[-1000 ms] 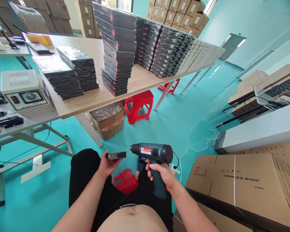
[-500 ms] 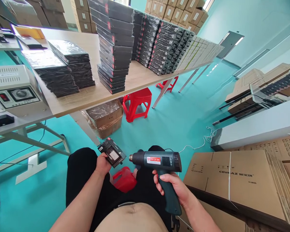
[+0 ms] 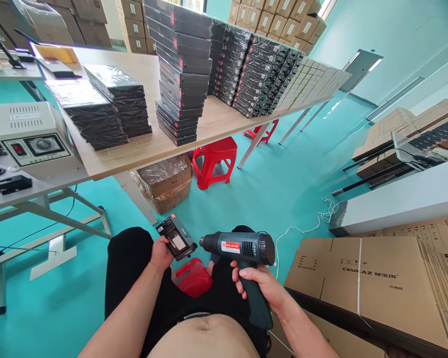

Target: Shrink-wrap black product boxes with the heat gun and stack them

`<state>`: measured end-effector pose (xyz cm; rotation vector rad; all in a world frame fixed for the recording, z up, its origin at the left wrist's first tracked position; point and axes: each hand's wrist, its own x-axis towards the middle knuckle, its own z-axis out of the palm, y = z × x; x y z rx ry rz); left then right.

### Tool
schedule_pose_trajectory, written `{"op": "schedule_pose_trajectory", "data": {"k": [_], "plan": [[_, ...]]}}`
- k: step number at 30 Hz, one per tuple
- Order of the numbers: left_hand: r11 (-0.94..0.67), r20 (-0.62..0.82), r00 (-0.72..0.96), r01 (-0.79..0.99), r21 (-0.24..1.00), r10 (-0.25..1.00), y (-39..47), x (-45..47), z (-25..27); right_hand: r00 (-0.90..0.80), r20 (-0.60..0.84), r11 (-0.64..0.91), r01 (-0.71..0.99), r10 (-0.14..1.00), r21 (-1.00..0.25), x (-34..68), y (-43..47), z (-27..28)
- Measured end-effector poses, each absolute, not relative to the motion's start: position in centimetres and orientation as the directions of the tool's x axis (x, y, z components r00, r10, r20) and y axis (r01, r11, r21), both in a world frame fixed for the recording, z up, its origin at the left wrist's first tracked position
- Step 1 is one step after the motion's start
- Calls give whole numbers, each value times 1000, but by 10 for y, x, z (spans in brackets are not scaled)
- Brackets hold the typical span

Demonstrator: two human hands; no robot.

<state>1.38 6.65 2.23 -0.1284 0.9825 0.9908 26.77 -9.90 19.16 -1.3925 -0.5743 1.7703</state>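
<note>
My left hand (image 3: pixel 162 253) grips a flat black box (image 3: pixel 176 237) by its near left edge, above my lap; the box has a pale label and a red mark at one corner. The heat gun (image 3: pixel 239 247) is dark green-grey with a red and white sticker. My right hand (image 3: pixel 259 283) is wrapped round its handle. Its metal nozzle points left at the box's right edge, with a small gap or light contact; I cannot tell which. The red stool (image 3: pixel 194 277) shows between my knees.
A wooden table (image 3: pixel 134 156) bears a tall stack of black boxes (image 3: pixel 184 74) and several wrapped stacks. A control unit (image 3: pixel 37 141) stands at the left. Beneath the table are a carton (image 3: pixel 168 181) and a red stool (image 3: pixel 216 159). Flattened cartons (image 3: pixel 362 293) lie at the right.
The heat gun has shifted slightly left and closer to the box. The box is turned a little in my left hand. The whole view has moved slightly.
</note>
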Motion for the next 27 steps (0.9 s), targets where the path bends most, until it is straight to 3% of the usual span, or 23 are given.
{"op": "schedule_pose_trajectory", "data": {"k": [4, 9, 15, 18, 21, 24, 27], "plan": [[611, -724, 205, -707, 356, 659, 66, 14, 16, -191, -610, -638, -285, 769, -716, 268, -99, 194], [502, -569, 45, -532, 682, 821, 62, 19, 8, 62, -615, -562, -342, 786, -753, 274, -91, 189], [377, -369, 84, -264, 888, 926, 57, 26, 9, -146, -587, -602, -287, 796, -745, 259, -87, 191], [332, -319, 91, -225, 916, 943, 56, 27, 12, -114, -560, -567, -280, 821, -774, 245, -79, 193], [381, -379, 68, -308, 872, 923, 55, 25, 15, -9, -577, -561, -246, 817, -790, 242, -71, 193], [414, -424, 51, -348, 841, 904, 54, 25, 16, -95, -596, -600, -221, 798, -769, 246, -69, 192], [362, -367, 31, -260, 895, 930, 55, 25, 14, -171, -571, -595, -280, 803, -753, 252, -72, 189]]}}
